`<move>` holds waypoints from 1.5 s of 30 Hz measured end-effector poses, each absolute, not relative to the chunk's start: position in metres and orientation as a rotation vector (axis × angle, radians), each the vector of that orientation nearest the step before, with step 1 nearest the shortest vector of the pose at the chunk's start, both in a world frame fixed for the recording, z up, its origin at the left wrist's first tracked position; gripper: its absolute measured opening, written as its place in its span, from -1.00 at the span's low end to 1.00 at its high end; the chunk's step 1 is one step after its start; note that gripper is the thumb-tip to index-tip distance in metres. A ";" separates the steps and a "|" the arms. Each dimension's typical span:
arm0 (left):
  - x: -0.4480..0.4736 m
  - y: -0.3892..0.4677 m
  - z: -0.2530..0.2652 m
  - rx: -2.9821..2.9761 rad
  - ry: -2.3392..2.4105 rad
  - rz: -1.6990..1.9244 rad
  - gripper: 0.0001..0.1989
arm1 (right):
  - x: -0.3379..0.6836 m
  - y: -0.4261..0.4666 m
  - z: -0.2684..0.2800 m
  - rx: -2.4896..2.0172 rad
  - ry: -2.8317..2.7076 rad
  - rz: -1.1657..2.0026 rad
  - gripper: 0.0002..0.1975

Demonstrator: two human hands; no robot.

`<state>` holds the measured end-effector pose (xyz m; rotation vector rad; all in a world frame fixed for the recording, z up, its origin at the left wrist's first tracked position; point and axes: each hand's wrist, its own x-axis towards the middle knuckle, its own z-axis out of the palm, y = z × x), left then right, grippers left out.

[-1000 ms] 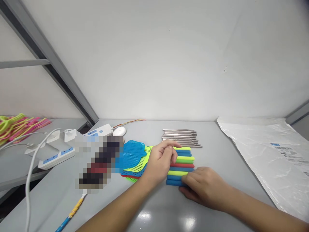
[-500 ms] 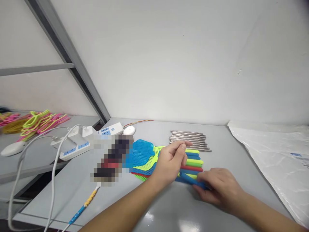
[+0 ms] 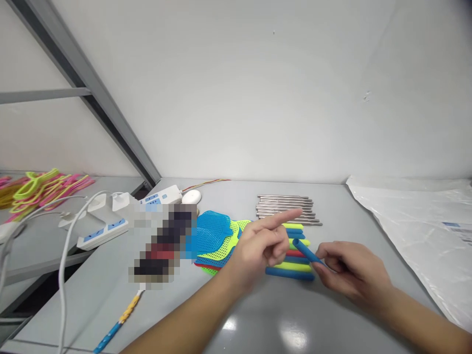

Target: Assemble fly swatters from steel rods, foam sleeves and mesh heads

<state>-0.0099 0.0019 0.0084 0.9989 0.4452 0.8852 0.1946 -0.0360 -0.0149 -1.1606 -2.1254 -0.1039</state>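
Observation:
Between the thumb and fingers of my right hand (image 3: 350, 273) is a blue hollow tube (image 3: 307, 252), tilted, its open end up toward the left. Just left of it, my left hand (image 3: 260, 248) points its index finger to the right, the other fingers curled in; I see nothing in it. Under and beside my left hand lie colourful fly swatter heads (image 3: 212, 231) with perforated mesh. Several coloured tube handles (image 3: 289, 273) are lined up to the right of that hand. Behind them rests a row of thin metal rods (image 3: 283, 204), close to my left fingertip.
A white plastic bag (image 3: 409, 228) covers the table's right side. Power strips (image 3: 103, 231) with white cables and a white round object (image 3: 191, 197) stand at the left. A blurred-out item (image 3: 162, 250) with a blue-yellow cable lies nearby. Pink-yellow bundles (image 3: 44, 189) lie far left.
My right hand has lifted the blue tube up off the other handles and tipped its open end upward. My left index finger has straightened out to the right. The view has shifted slightly.

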 end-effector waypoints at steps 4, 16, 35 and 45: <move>-0.010 0.001 0.009 1.017 0.449 0.831 -0.54 | 0.196 -0.037 -0.014 -1.169 -2.061 -0.018 -0.71; -0.008 0.001 0.010 1.022 0.356 0.670 -0.53 | 0.194 -0.037 -0.006 -1.223 -2.062 0.301 -0.72; -0.004 0.002 0.005 1.106 0.513 0.615 -0.53 | 0.193 -0.039 -0.020 -1.056 -1.945 0.480 -0.92; 0.000 -0.002 0.004 1.365 0.705 0.650 -0.45 | 0.190 -0.042 -0.024 -1.097 -1.823 0.742 -0.90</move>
